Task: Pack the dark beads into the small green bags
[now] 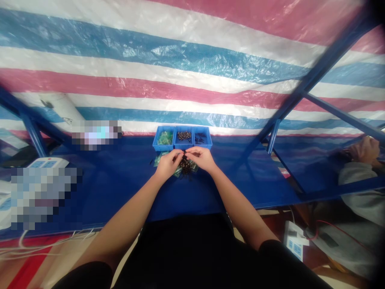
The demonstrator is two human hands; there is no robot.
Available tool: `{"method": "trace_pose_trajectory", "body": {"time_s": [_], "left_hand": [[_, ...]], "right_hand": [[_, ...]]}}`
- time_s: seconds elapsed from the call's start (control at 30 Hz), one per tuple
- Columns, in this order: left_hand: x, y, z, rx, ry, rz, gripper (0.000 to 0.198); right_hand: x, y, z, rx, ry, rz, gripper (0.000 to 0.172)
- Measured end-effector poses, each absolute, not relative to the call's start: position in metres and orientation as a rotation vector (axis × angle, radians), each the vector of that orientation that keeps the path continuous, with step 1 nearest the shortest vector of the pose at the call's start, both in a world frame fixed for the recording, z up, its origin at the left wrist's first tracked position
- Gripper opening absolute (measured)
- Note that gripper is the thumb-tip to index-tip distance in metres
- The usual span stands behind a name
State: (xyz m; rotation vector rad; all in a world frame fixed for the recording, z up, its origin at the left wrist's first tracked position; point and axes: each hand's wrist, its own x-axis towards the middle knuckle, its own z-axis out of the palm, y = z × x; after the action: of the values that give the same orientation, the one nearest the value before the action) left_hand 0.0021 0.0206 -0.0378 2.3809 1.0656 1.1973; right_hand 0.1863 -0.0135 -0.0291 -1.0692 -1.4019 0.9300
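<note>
My left hand (pixel 167 164) and my right hand (pixel 202 158) meet fingertip to fingertip above the blue table, both closed in a pinch. Whatever sits between the fingertips is too small to make out. Under them lies a pile of small dark, brass-tinted parts (pixel 185 168), with small green-tinted clear packets (pixel 177 172) around it. Just beyond stand three blue bins side by side. Green pieces fill the left bin (pixel 155 141), small metallic-tipped parts the middle bin (pixel 175 141), and black pieces the right bin (pixel 211 141).
Blue metal frame bars (pixel 288 102) slant up on the right, before a striped plastic sheet (pixel 192 60). A white power strip (pixel 49 162) and pixelated items lie left on the blue table (pixel 120 176). Another person's hands (pixel 365 149) and grey sleeve (pixel 355 176) show at far right.
</note>
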Motion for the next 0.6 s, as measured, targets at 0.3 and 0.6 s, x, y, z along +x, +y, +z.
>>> {"method": "trace_pose_trajectory", "body": {"time_s": [0.3,0.6], "left_hand": [[0.0007,0.0176,-0.0357,2.313,1.124,1.114,0.024],[0.0000,0.0178,-0.0345,2.344,1.098,1.136,0.025]], "right_hand": [[0.1876,-0.0146,-0.0273,-1.130,-1.519,0.741,0.030],[0.1866,-0.0141,-0.0272,-1.166,-1.491,0.732,0.028]]}}
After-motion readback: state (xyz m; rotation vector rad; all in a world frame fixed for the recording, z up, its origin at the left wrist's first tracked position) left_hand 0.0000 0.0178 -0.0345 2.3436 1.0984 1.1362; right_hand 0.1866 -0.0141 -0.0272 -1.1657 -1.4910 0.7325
